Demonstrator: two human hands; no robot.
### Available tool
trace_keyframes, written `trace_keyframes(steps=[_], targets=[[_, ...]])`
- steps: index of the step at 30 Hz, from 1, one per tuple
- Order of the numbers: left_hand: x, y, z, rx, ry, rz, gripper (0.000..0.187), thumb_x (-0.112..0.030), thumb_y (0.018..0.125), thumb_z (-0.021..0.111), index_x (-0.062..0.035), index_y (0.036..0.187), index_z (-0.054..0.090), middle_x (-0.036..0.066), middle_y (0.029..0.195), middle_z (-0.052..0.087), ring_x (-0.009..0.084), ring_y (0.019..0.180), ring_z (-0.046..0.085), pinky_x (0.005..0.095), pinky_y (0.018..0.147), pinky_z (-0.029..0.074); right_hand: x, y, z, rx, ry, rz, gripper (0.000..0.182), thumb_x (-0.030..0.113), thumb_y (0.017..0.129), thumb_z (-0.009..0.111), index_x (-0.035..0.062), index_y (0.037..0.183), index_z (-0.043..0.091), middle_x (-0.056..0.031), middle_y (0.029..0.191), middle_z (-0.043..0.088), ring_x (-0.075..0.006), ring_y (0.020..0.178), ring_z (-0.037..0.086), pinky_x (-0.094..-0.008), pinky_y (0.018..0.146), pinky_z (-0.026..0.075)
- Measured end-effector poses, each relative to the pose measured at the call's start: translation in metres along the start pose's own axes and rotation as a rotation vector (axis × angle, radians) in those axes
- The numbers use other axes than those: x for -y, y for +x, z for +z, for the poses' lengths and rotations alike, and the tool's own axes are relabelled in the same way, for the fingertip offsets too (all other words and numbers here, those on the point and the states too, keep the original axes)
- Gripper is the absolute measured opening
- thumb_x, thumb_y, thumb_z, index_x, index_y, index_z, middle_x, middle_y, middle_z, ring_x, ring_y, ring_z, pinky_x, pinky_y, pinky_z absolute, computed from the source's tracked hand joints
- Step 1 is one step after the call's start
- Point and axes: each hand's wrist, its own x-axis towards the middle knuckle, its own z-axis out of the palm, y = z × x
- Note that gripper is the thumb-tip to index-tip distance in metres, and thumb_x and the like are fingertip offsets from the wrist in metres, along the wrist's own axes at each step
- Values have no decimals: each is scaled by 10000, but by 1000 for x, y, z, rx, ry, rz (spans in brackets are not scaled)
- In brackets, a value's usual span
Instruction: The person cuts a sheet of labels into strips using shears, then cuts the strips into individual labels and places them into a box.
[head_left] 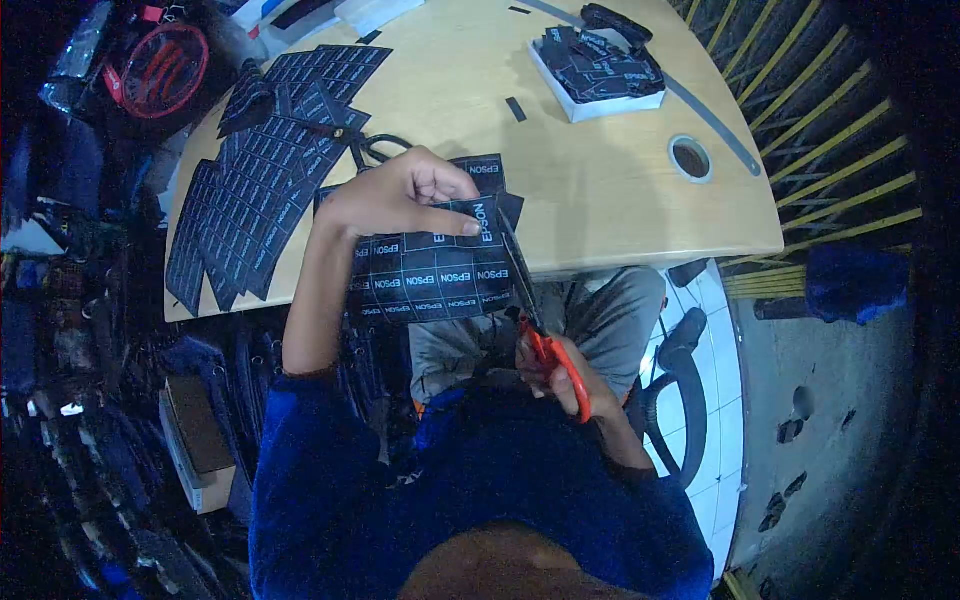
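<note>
My left hand (415, 195) pinches a black sheet of EPSON labels (430, 280) between thumb and fingers at its upper edge. The sheet hangs over the table's front edge, above my lap. In my right hand (575, 375) is a pair of scissors with orange handles (550, 360). Their dark blades point up and lie along the sheet's right edge, by the label column there. Behind my left hand, more black label pieces (483, 172) lie on the table, close to a second pair of scissors with black handles (375, 150).
Several black label sheets (260, 175) overlap on the table's left side. A white box (610, 105) heaped with cut EPSON labels stands at the back right. A steel ruler (715, 125) runs along the right edge, near a round hole (690, 158) in the tabletop (590, 215).
</note>
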Motion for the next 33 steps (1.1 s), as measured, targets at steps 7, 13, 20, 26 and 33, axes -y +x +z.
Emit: trace_keyframes(steps=[7,13,20,26,33], targets=[[6,7,3,90,-132,37,109,-24,786,653,41,870,630,31,792,649,41,704,570,174,608,456,-4,10,-8,33,37,-38,592,644,782,480,60,857,419,27,681,395,-57,572,382,-218,473,334],[10,10,-1,100,-120,57,96,-23,787,651,35,860,632,33,792,649,42,708,572,173,613,459,0,19,-9,8,56,-5,535,597,818,474,65,814,422,29,651,408,-57,522,396,-217,438,342],[14,10,-11,92,-113,9,88,-46,783,662,10,847,642,-4,742,636,6,640,527,153,533,398,-2,15,-24,49,-92,88,568,613,835,401,46,801,407,-8,671,397,-84,557,389,-217,460,337],[20,12,-9,74,-161,15,88,-58,781,670,12,825,640,-29,694,601,-12,601,475,152,489,343,3,14,-31,87,-160,90,625,671,802,393,46,775,417,-12,672,403,-84,555,400,-220,450,339],[12,11,-10,77,-73,7,92,-59,779,672,8,836,645,-17,725,625,-3,615,498,149,500,358,3,13,-32,77,-20,47,461,523,859,456,64,811,452,11,669,433,-67,545,426,-214,456,368]])
